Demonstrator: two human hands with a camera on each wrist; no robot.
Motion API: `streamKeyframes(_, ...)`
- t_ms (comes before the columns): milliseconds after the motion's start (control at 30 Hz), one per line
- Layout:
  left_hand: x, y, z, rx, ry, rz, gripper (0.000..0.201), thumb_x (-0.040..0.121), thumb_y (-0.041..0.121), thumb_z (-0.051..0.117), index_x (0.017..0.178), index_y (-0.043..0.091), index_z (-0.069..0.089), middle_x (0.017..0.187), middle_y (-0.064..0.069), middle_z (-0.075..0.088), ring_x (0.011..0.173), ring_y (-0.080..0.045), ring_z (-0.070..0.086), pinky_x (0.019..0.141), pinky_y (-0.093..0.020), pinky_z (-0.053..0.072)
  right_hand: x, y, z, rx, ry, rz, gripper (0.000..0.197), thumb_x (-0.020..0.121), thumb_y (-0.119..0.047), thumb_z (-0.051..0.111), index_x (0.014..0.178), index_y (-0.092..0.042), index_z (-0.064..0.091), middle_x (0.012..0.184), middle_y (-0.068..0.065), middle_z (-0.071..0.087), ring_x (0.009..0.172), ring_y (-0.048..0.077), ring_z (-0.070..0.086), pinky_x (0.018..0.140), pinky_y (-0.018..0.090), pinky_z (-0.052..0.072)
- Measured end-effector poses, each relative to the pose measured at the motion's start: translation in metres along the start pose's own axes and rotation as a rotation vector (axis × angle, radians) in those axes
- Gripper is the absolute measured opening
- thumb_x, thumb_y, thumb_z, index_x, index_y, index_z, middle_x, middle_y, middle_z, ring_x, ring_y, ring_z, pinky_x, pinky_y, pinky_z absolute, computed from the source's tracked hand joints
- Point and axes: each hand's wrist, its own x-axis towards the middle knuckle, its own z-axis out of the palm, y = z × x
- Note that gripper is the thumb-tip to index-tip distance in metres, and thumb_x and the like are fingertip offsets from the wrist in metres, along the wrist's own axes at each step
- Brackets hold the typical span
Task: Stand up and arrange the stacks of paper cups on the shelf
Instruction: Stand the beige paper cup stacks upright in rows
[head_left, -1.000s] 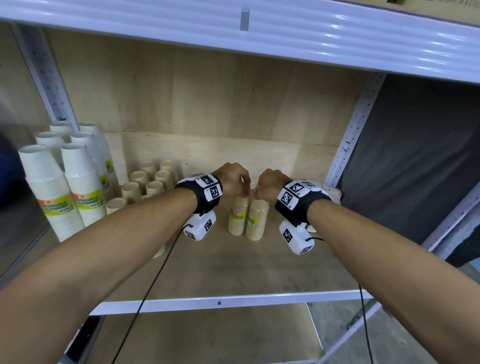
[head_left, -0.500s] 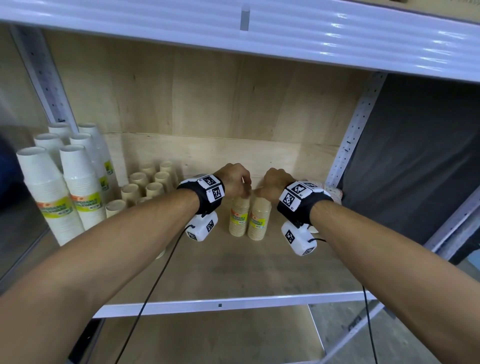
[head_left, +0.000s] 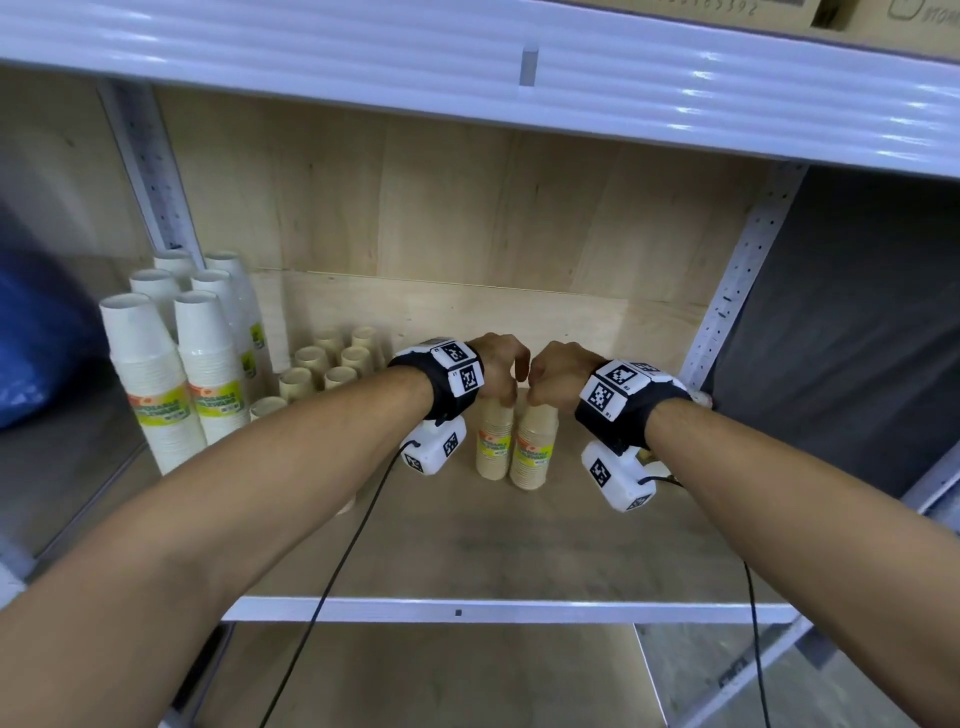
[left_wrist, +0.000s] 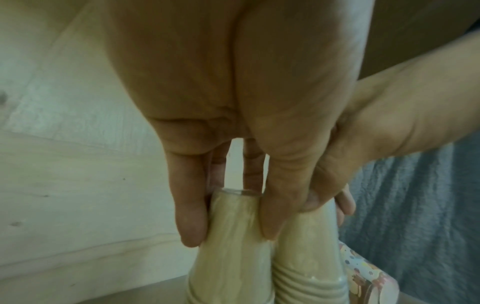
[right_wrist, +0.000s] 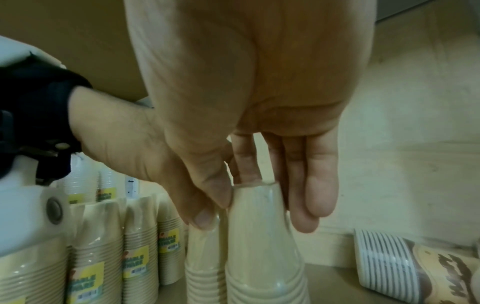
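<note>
Overhead glare on upper shelf beam (head_left: 467, 67), wide-angle edge bending, soft greenish wrist views

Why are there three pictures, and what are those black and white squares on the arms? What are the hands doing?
A person is tidying a shelf of paper cups. The big picture comes from a camera on their head. The other two come from little cameras strapped under each wrist, looking along the fingers. The squares are markers on the wrist bands.

The left hand grips the top of one beige cup stack. The right hand grips the top of the beige stack beside it. Both stacks stand upright, side by side.

To the left stand more beige stacks and taller white stacks. A patterned stack lies on its side to the right.
</note>
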Motion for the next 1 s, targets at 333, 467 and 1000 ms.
streamKeyframes(333,-0.066,-0.014,-0.04,0.096,-0.136,-0.12,0.038,0.078,0.014,0.075,0.115,0.013,0.065,0.09,0.0,0.063,0.074,-0.016,0.062,0.062,-0.022,0.05,-0.02,-0.061,-0.015,-0.002,-0.09,-0.127,0.016,0.073,-0.025,0.071,0.08,-0.011,0.068,0.062,0.003,0.061,0.053,0.018,0.058,0.058,0.027,0.049)
streamKeyframes(467,-0.1,-0.035,-0.052,0.025,-0.158,-0.184,0.035,0.077,0.008,0.077,0.11,0.014,0.067,0.1,-0.007,0.066,0.067,-0.015,0.063,0.059,-0.024,0.055,-0.028,-0.095,-0.011,0.031,-0.177,-0.188,0.014,0.071,-0.02,0.071,0.077,-0.008,0.069,0.064,0.007,0.063,0.054,0.022,0.063,0.055,0.027,0.052)
streamKeyframes(1000,-0.213,-0.119,-0.051,-0.043,-0.102,-0.486,0.03,0.072,0.008,0.081,0.098,0.011,0.067,0.103,-0.014,0.067,0.087,-0.028,0.069,0.072,-0.034,0.061,-0.05,-0.197,0.033,0.054,-0.218,-0.479,0.016,0.077,-0.019,0.077,0.084,-0.005,0.071,0.066,0.004,0.063,0.052,0.019,0.062,0.056,0.029,0.053)
